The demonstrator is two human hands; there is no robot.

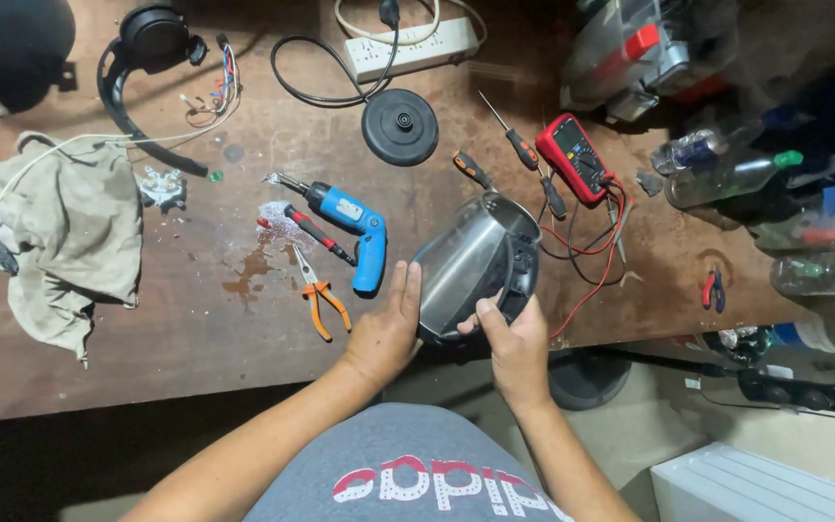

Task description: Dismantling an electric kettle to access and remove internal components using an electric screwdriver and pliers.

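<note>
A shiny steel electric kettle body (466, 261) with a black handle lies tilted at the near edge of the brown workbench (195, 329). My left hand (387, 324) presses flat against its left side. My right hand (512, 338) grips its lower right side near the black handle. The kettle's round black base (399, 126) sits farther back on the bench, its cord running to a white power strip (408, 43).
A blue cordless screwdriver (355, 227), orange pliers (319, 295) and a red-handled screwdriver (316, 232) lie to the left. A red multimeter (577, 157) with leads and two screwdrivers sit to the right. A crumpled cloth (65, 237) lies far left; plastic bottles (736, 169) crowd the right.
</note>
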